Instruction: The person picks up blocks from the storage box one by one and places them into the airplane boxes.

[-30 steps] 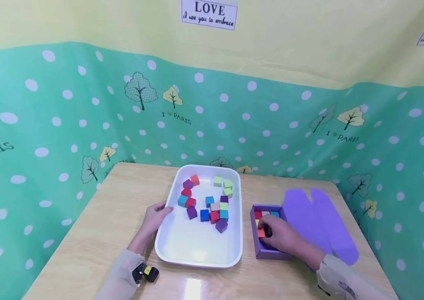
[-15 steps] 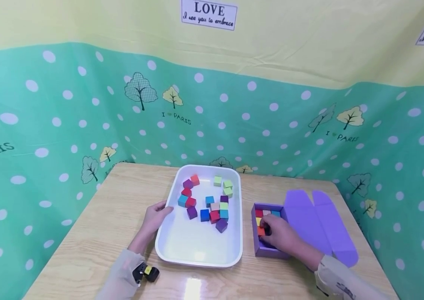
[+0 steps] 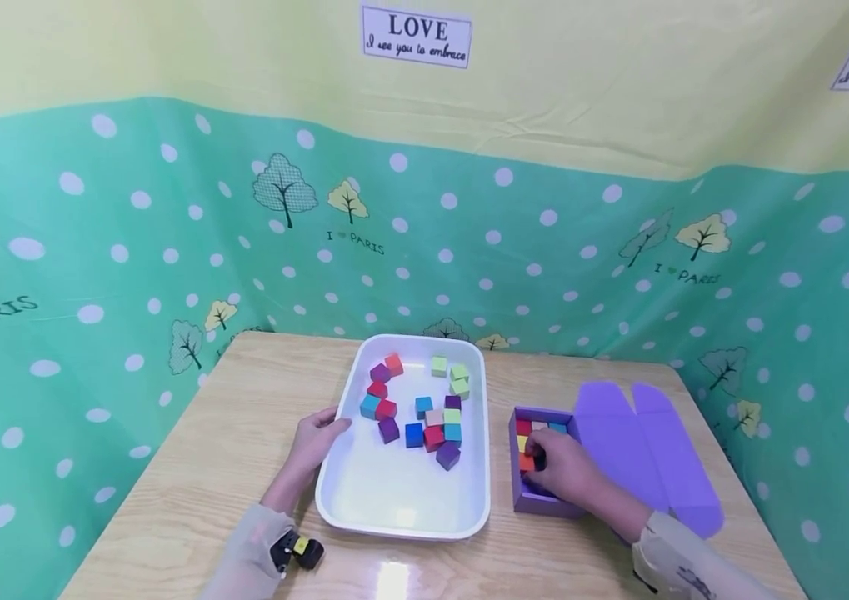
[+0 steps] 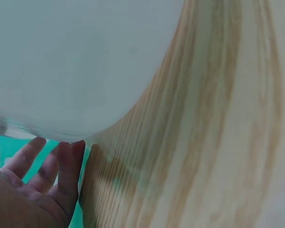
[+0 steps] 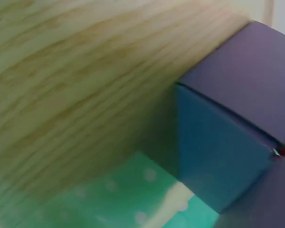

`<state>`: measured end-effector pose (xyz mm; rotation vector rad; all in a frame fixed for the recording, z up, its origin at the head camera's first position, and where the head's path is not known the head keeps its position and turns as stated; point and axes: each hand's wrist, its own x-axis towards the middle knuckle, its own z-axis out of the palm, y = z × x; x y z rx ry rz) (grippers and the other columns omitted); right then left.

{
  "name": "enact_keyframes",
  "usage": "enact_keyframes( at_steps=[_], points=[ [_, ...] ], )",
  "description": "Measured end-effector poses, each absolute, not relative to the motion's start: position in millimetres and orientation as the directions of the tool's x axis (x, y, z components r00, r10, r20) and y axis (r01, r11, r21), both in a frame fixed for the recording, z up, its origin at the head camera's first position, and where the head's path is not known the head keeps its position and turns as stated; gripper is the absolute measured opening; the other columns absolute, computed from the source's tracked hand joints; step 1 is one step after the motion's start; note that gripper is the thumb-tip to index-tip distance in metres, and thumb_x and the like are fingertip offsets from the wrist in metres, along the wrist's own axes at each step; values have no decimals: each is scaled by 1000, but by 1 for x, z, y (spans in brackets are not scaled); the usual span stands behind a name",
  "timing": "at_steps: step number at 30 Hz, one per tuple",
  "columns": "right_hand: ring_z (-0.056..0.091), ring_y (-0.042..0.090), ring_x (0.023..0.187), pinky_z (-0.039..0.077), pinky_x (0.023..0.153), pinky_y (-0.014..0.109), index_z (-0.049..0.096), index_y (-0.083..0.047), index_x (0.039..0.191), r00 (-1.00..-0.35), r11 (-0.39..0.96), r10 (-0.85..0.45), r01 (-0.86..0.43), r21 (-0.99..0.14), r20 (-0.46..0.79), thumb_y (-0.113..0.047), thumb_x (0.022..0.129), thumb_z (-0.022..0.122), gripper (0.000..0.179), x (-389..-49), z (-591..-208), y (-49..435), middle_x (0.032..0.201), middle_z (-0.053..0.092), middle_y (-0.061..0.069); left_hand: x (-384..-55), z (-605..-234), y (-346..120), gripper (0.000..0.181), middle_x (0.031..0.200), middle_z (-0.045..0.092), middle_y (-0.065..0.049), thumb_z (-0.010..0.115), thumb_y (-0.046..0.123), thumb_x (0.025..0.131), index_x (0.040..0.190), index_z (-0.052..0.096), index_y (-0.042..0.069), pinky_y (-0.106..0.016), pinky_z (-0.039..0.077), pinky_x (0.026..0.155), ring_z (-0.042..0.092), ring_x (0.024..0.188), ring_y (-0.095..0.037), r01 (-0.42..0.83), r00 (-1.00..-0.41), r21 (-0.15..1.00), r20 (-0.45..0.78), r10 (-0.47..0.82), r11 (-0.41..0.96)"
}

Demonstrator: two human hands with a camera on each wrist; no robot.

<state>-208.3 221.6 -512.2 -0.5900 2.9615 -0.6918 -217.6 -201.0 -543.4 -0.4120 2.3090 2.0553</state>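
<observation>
My left hand (image 3: 317,440) holds the left rim of a white tray (image 3: 402,508), thumb over the edge. In the left wrist view its fingers (image 4: 64,166) touch the tray's outer side. Colored cubes lie in the tray, among them a blue cube (image 3: 414,435) and a dark purple cube (image 3: 448,455). To the right, my right hand (image 3: 566,467) reaches into a purple box (image 3: 544,505), fingertips around an orange cube (image 3: 526,462). Beside it sit a yellow cube (image 3: 522,443) and a back row with red, pink and teal cubes. My hand hides part of the box's inside.
The box's purple lid (image 3: 637,446) lies folded open to the right. Both containers stand on a wooden table (image 3: 244,400). A green and yellow patterned curtain (image 3: 424,208) encloses the back and sides. A small black device (image 3: 297,550) is strapped at my left wrist.
The orange cube, tilted in my right fingers a second ago, now sits flatter and lower in the box beside the yellow cube. The left hand stays at the tray; the head view shifts slightly.
</observation>
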Motion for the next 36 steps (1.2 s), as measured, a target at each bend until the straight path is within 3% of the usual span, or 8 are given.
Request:
enact_keyframes(
  at_steps=[7, 19, 24, 31, 36],
  points=[
    [50, 8, 61, 45, 54, 22, 61, -16, 81, -904, 768, -410, -415, -488, 123, -14, 76, 80, 20, -206, -474, 207, 70, 55, -9, -220, -545, -199, 50, 117, 62, -25, 67, 18, 87, 131, 56, -5, -37, 58, 80, 65, 97, -30, -216, -963, 970, -193, -189, 108],
    [55, 13, 66, 50, 52, 27, 63, -15, 88, -934, 750, -355, -271, -604, -22, -19, 88, 72, 10, -227, -429, 139, 80, 60, -5, -223, -543, -199, 49, 118, 62, -26, 66, 17, 89, 131, 56, -4, -38, 58, 80, 65, 97, -30, -217, -962, 968, -189, -198, 130],
    [58, 16, 79, 54, 63, 26, 66, -12, 102, -943, 759, -328, -227, -610, -57, -23, 89, 70, 18, -255, -429, 111, 97, 64, 0, -224, -542, -201, 51, 119, 62, -26, 66, 19, 88, 132, 55, -4, -39, 57, 81, 65, 98, -32, -213, -962, 970, -187, -197, 120],
    [60, 23, 102, 54, 85, 36, 63, -7, 119, -959, 791, -277, -192, -581, -60, -23, 88, 70, 36, -301, -445, 72, 117, 64, 9, -220, -542, -202, 51, 120, 61, -26, 66, 19, 88, 133, 54, -4, -38, 57, 81, 64, 99, -31, -225, -960, 967, -199, -198, 121],
    [59, 23, 101, 53, 88, 39, 60, -8, 127, -984, 830, -130, -42, -556, -120, -21, 87, 70, 44, -326, -460, 49, 120, 63, 9, -217, -544, -201, 53, 121, 60, -26, 67, 20, 88, 133, 54, -5, -36, 57, 82, 64, 100, -31, -234, -959, 964, -209, -193, 123]
  ],
)
